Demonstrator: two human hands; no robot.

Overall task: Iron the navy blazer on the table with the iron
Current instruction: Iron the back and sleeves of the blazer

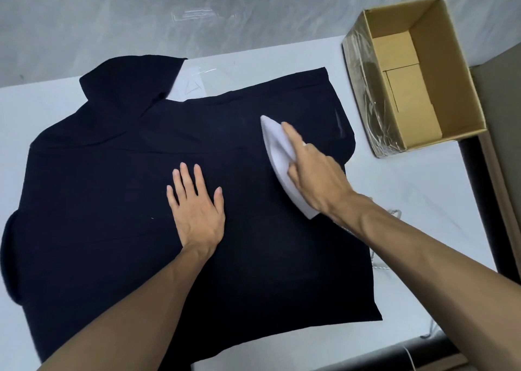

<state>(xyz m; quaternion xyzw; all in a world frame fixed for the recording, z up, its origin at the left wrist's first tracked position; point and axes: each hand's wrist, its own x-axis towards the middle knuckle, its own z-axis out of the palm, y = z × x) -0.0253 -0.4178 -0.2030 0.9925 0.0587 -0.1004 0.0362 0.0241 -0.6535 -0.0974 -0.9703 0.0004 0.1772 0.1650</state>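
Left hand (197,215) flat on blazer (98,201) — right hand (318,179) grips iron (275,146).

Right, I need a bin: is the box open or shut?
Open: the box has no cover on top, and its inner walls and floor show.

I see the blazer (112,201) in a very dark navy, plain all over. The iron (275,148) on it is white with a faint lilac tint. The table (408,190) under the blazer is plain white. Right of the blazer, the cardboard box (448,69) is light brown. Behind the blazer, the wall (141,18) is grey with pale marble-like streaks.
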